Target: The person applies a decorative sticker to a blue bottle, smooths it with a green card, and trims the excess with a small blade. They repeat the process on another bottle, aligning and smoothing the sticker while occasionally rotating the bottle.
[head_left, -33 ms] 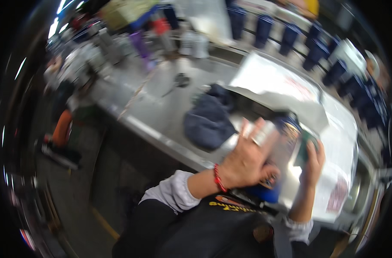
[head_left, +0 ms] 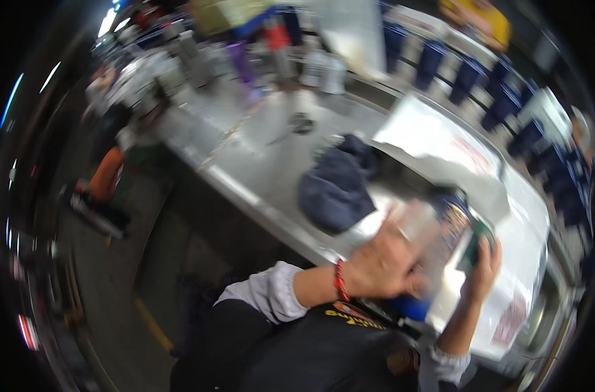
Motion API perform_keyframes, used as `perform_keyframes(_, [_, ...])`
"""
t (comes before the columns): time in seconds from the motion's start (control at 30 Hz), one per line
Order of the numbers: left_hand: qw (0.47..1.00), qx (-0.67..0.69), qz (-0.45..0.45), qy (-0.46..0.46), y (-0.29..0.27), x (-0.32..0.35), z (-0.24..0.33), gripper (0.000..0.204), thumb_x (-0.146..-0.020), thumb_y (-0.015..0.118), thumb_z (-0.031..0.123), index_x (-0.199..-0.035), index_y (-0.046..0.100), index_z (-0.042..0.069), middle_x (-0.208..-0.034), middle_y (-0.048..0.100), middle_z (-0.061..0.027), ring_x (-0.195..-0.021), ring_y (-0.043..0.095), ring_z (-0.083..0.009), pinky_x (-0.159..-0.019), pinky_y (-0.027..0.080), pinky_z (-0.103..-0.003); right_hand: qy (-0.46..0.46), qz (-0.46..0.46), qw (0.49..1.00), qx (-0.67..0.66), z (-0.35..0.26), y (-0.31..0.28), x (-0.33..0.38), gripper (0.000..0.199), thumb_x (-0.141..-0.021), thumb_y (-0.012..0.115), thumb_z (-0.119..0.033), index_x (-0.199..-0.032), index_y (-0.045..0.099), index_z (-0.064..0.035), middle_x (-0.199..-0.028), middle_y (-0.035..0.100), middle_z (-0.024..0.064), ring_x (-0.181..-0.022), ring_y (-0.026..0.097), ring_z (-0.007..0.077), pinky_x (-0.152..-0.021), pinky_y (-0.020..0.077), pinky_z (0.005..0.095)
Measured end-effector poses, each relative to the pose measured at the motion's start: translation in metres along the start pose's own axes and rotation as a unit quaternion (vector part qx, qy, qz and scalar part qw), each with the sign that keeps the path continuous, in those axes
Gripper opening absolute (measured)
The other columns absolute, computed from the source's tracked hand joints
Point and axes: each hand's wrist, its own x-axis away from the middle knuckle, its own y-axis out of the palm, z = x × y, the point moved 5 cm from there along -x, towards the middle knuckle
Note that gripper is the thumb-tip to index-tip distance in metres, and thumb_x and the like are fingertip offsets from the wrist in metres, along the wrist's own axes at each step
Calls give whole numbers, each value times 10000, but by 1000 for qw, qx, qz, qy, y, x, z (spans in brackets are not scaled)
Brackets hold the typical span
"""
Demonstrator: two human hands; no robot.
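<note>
My left hand (head_left: 379, 264), with a red bracelet at the wrist, is over a dark blue object with gold-coloured markings (head_left: 453, 212), which looks rounded like a cup. Motion smears its fingers, and something whitish crosses them; I cannot tell if it is held or worn. My right hand (head_left: 485, 268) is on the far side of the object, fingers curled against a dark green piece (head_left: 475, 247) whose kind is unclear. Below the left hand shows a bright blue patch (head_left: 412, 307). A crumpled navy cloth (head_left: 336, 189) lies on the metal table, left of the hands.
White printed sheeting (head_left: 523, 228) covers the right of the metal table (head_left: 245, 157). Beyond it stand several dark blue cups (head_left: 467, 80). Pale containers (head_left: 323, 72) and a purple item (head_left: 244, 65) are at the back. A person in yellow (head_left: 487, 23) is at far right.
The whole scene has shifted slightly right and down in the picture. My left hand is more blurred, while my right hand keeps against the green piece.
</note>
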Motion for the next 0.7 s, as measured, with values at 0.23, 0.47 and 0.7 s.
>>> perform_keyframes(0.23, [999, -30, 20, 35, 6, 21, 23, 830, -800, 753, 277, -1504, 397, 18, -1433, 434, -351, -1410, 358, -522, -1223, 233, -627, -39, -2, 991, 127, 13, -10, -6, 334, -1054, 600, -227, -1263, 591, 34, -1201, 635, 122, -1047, 598, 165, -934, 495, 305])
perform_keyframes(0.47, [993, -57, 68, 77, 24, 22, 16, 802, -829, 710, 271, -1487, 388, -56, -1358, 537, -331, -1360, 490, -471, -1234, 188, -644, -320, -354, 840, 259, -47, 20, 61, 255, -994, 641, -70, -1232, 681, 13, -1165, 699, 212, -935, 669, 240, -827, 553, 330])
perform_keyframes(0.7, [999, 0, 35, 17, 34, 32, 8, 1109, -772, 781, 439, -1587, 209, -49, -1505, 346, -420, -1420, 386, -512, -1237, 90, -643, 59, -134, 981, 126, -16, 34, 40, 406, -1026, 627, -242, -1292, 614, 63, -1226, 694, 183, -953, 679, 254, -802, 572, 352])
